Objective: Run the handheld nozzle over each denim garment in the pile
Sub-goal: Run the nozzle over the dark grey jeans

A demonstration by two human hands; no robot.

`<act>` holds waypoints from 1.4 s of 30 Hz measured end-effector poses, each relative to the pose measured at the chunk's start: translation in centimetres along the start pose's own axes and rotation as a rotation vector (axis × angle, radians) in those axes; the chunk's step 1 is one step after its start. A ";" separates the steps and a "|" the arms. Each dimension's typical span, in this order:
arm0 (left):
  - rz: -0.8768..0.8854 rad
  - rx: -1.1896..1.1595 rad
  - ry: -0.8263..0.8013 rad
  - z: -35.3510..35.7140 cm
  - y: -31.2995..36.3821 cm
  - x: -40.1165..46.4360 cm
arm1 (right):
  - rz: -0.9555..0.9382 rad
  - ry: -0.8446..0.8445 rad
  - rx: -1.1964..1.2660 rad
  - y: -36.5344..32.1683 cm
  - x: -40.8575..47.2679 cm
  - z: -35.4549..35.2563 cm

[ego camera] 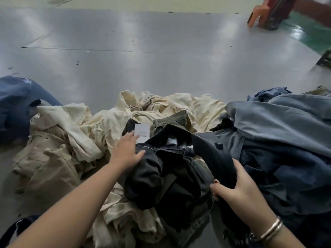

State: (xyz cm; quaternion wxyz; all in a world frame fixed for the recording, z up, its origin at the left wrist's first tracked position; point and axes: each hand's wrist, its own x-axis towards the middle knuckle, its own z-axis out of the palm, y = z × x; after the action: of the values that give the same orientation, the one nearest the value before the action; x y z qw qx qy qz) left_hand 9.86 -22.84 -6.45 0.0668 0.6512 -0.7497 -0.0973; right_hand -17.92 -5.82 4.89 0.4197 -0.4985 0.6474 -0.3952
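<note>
Two bare forearms enter from 6 o'clock. At 5 o'clock the right hand [240, 187], silver bangles [272, 228] at its wrist, curls its fingers round the handle of a curved black plastic handheld nozzle [213, 154], whose flat mouth points toward 12 o'clock. At centre the left hand [128, 153] lies with fingers straight on a crumpled black denim garment with an exposed zip [161, 169], fingertips touching its white paper tag [142, 133]. The hands are apart, with the black garment between them.

Risk, as judged: the nozzle mouth rests on loose folds beside the tag; suction or air could draw in the tag or a fold and block the mouth, and bunched cloth would leave hidden faces untreated unless the left hand spreads it flat.

Surroundings: cream cotton garments [111, 122] spread from 9 to 12 o'clock beneath and behind the black one; a grey-blue denim heap [279, 133] crowds in at 3 o'clock, touching the nozzle's side and limiting its sweep; a dark blue denim piece [16, 104] lies at 9 o'clock. All rest on a grey work surface [143, 51].
</note>
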 end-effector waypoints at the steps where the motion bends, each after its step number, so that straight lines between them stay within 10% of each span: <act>1: 0.061 0.060 -0.023 0.5 0.9 0.6 | 0.011 0.000 0.004 0.0 0.2 0.0; 9: -0.073 -0.145 -0.384 -1.2 6.7 5.4 | -0.012 -0.015 0.007 -0.1 0.7 -0.1; 14: -0.299 -1.153 -0.819 -10.2 5.9 4.9 | -0.114 0.018 0.069 -1.7 0.6 -1.3; 26: -0.325 -1.633 -0.740 -14.5 5.7 -4.1 | -0.187 -0.015 0.160 -3.3 -1.4 -1.2; 36: -0.346 -1.929 -0.346 -13.9 3.2 -6.0 | -0.166 0.024 0.111 -2.5 -1.6 -1.2; 42: -0.447 -1.984 -0.461 -10.8 2.8 -9.3 | -0.173 0.013 0.094 -2.5 -1.6 -0.9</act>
State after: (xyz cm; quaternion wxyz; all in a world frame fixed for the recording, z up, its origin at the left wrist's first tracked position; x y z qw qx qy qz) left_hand 10.91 -13.87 5.00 0.4077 0.3936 -0.1900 -0.8017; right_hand -17.77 -4.61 7.76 0.4026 -0.5298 0.5855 -0.4631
